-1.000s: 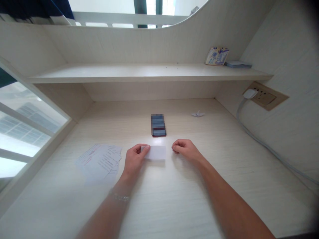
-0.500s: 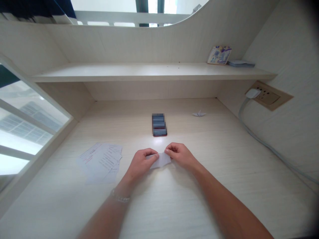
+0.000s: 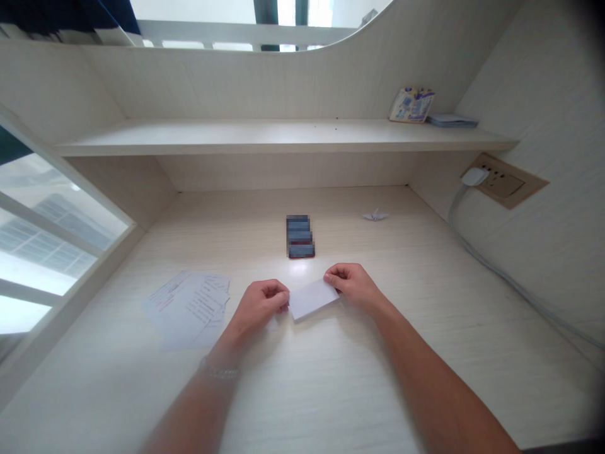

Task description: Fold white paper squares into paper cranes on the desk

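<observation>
A small blank piece of white paper (image 3: 313,299) is held a little tilted between my hands, above the desk. My right hand (image 3: 353,285) pinches its upper right corner with thumb and forefinger. At its left edge, the closed fingertips of my left hand (image 3: 262,306) grip the paper; the exact contact is hidden. A small pale patch shows below my left hand, and I cannot tell whether it belongs to the same sheet. Beyond the hands, a phone (image 3: 300,236) with a blurred screen lies on the desk. Farther right sits a white folded paper crane (image 3: 375,216).
Several written sheets (image 3: 189,309) overlap at the left of the desk (image 3: 302,403). A shelf (image 3: 227,133) spans the back, bearing a colourful packet (image 3: 411,105) and a flat stack (image 3: 452,120). A cable (image 3: 491,268) runs from the wall socket (image 3: 508,181) down the right side.
My hands have moved apart, the left one leftward and the right one slightly up and right. More of the paper's face now shows between them, and it slants upward to the right.
</observation>
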### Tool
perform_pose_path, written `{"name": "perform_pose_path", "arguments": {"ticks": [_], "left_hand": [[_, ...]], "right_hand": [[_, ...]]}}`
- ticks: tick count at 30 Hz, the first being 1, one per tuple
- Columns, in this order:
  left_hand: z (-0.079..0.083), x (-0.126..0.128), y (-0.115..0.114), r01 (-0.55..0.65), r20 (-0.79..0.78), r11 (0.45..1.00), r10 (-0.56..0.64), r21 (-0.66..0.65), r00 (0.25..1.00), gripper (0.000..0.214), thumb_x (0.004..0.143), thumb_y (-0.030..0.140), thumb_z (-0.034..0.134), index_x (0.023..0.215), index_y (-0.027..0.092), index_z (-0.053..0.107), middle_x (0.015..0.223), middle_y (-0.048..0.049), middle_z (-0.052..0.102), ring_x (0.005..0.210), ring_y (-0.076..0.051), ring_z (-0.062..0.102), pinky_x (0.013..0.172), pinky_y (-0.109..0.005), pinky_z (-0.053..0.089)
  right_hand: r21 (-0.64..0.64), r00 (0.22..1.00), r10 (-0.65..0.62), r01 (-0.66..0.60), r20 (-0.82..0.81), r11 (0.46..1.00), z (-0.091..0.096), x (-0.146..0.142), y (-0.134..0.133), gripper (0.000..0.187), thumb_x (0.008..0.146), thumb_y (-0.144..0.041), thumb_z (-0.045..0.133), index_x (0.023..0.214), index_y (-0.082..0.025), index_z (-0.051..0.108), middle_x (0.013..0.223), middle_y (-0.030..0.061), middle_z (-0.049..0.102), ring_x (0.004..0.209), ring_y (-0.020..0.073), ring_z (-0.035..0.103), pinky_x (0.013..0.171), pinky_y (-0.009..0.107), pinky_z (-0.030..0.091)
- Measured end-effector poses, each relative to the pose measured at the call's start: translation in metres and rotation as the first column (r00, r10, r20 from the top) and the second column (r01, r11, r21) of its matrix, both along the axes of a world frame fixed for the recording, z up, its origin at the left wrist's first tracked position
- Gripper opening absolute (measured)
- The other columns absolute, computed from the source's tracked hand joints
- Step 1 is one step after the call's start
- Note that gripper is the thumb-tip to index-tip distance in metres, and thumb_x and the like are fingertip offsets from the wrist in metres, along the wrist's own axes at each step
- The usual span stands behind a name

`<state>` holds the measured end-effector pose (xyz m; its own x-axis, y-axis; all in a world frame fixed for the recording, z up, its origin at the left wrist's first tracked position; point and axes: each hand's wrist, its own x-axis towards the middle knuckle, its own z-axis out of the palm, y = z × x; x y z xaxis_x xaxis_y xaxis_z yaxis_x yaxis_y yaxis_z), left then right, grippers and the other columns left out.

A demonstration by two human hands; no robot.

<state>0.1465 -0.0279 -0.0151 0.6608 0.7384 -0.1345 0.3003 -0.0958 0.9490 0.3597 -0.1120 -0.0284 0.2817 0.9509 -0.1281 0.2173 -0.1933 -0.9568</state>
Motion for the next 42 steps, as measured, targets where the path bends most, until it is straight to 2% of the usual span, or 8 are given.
{"name": "perform_pose_path", "arguments": {"ticks": [8,12,14,17,23,30,34,42], "left_hand": [[-0.005,-0.007,0.009,-0.023,0.015,1.000,0.023,-0.012,1.000,0.013,0.071,0.024,0.056,0.067,0.016,0.065,0.061,-0.0031,0.065,0.057,-0.015,0.058,0.056,-0.025,0.044],[0.000,-0.003,0.005,-0.104,0.043,0.994,0.106,-0.035,0.993,0.021,0.073,0.033,0.058,0.077,0.015,0.067,0.072,-0.0062,0.068,0.062,-0.017,0.060,0.059,-0.026,0.046],[0.004,0.002,-0.002,-0.055,0.039,0.998,0.056,-0.033,0.998,0.024,0.072,0.036,0.060,0.084,0.017,0.069,0.081,-0.0069,0.070,0.069,-0.018,0.061,0.059,-0.026,0.046],[0.005,0.006,-0.008,-0.010,-0.001,1.000,0.010,0.003,1.000,0.024,0.072,0.037,0.061,0.079,0.016,0.071,0.077,-0.0058,0.070,0.069,-0.018,0.061,0.058,-0.025,0.043],[-0.008,0.003,0.000,-0.171,0.062,0.982,0.176,-0.081,0.982,0.028,0.069,0.039,0.064,0.077,0.013,0.069,0.072,-0.0060,0.068,0.061,-0.016,0.059,0.052,-0.023,0.041],[-0.001,0.003,-0.004,-0.006,0.148,0.986,0.031,-0.166,0.988,0.024,0.069,0.034,0.066,0.083,0.014,0.067,0.078,-0.0074,0.069,0.066,-0.017,0.060,0.057,-0.024,0.044],[-0.001,0.006,-0.008,-0.024,0.163,0.986,0.052,-0.167,0.985,0.025,0.072,0.034,0.064,0.085,0.013,0.067,0.076,-0.0074,0.068,0.062,-0.016,0.059,0.052,-0.023,0.043],[-0.004,0.006,-0.007,-0.004,0.209,0.980,0.046,-0.200,0.977,0.022,0.070,0.031,0.066,0.083,0.014,0.067,0.076,-0.0070,0.069,0.063,-0.017,0.061,0.054,-0.025,0.046]], "right_hand": [[-0.020,0.999,-0.031,0.031,0.024,0.999,0.004,0.003,-0.001,0.020,0.071,-0.034,0.059,0.071,-0.014,0.064,0.058,0.0001,0.058,0.052,0.0116,0.049,0.049,0.023,0.036],[-0.030,0.998,-0.028,0.029,0.050,0.999,0.005,-0.002,-0.002,0.020,0.071,-0.033,0.060,0.071,-0.014,0.066,0.061,0.0016,0.061,0.054,0.0127,0.051,0.050,0.024,0.038],[-0.016,0.999,0.000,0.001,0.047,1.000,0.006,-0.007,-0.001,0.020,0.071,-0.033,0.060,0.071,-0.014,0.067,0.064,0.0024,0.063,0.056,0.0132,0.053,0.052,0.024,0.039],[0.037,1.000,-0.010,0.011,-0.023,0.999,0.005,-0.014,0.000,0.023,0.073,-0.036,0.059,0.075,-0.015,0.067,0.065,0.0023,0.062,0.057,0.0128,0.054,0.052,0.023,0.041],[0.009,0.969,0.030,-0.028,-0.244,1.000,0.003,-0.022,0.002,0.029,0.069,-0.037,0.066,0.086,-0.014,0.065,0.071,0.0041,0.065,0.065,0.0147,0.061,0.060,0.026,0.049],[0.059,0.992,0.056,-0.050,-0.111,0.997,0.013,-0.027,-0.003,0.018,0.070,-0.029,0.064,0.080,-0.014,0.068,0.067,0.0029,0.065,0.059,0.0131,0.058,0.057,0.025,0.046],[0.110,0.994,0.087,-0.079,-0.070,0.991,0.015,-0.031,-0.005,0.018,0.071,-0.028,0.064,0.083,-0.016,0.069,0.076,0.0045,0.068,0.067,0.0152,0.061,0.062,0.026,0.047],[0.231,0.992,-0.010,0.039,-0.128,0.972,0.011,-0.034,-0.005,0.021,0.064,-0.029,0.072,0.081,-0.016,0.067,0.078,0.0047,0.068,0.071,0.0170,0.063,0.067,0.030,0.051]]}}
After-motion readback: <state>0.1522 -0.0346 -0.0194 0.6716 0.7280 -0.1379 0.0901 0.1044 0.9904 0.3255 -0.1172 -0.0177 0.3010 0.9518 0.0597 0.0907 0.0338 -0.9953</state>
